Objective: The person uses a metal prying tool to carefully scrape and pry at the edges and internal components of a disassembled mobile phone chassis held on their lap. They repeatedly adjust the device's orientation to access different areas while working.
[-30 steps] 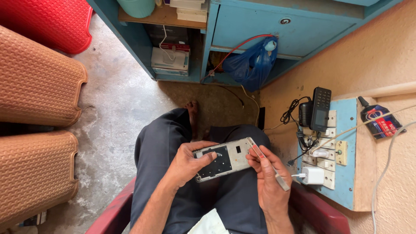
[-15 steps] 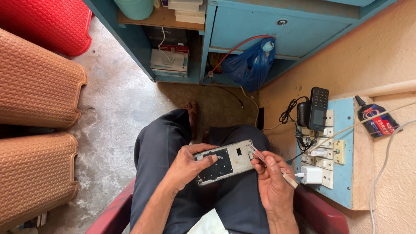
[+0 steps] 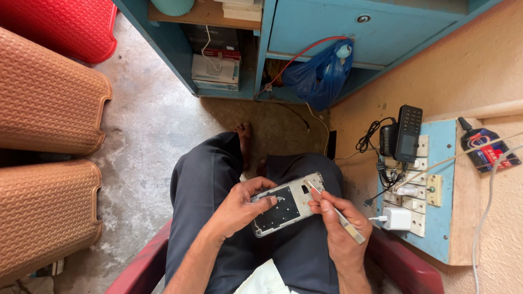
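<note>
Blue cabinet (image 3: 348,32) ahead, brown woven seats (image 3: 49,92) at left. Blue socket board (image 3: 436,196) at right, black phone (image 3: 407,133) on it. Phone frame (image 3: 286,205) over lap. Left hand (image 3: 239,209) fingers clamped on frame's left side. Right hand (image 3: 340,228) fingers pinched together on thin tool (image 3: 336,213), tip touching frame's top right corner.

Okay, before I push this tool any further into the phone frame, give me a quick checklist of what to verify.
1. Left hand grips the frame: ok, thumb on top, fingers under.
2. Right hand holds the tool: ok, pinched like a pen.
3. Tool tip on the frame's upper right corner: ok, it touches there.
4. Frame supported: ok, held over the lap.
5. What the tip is under: cannot tell, too small.
6. Cables at the socket board away from the right hand: ok, apart.
</note>
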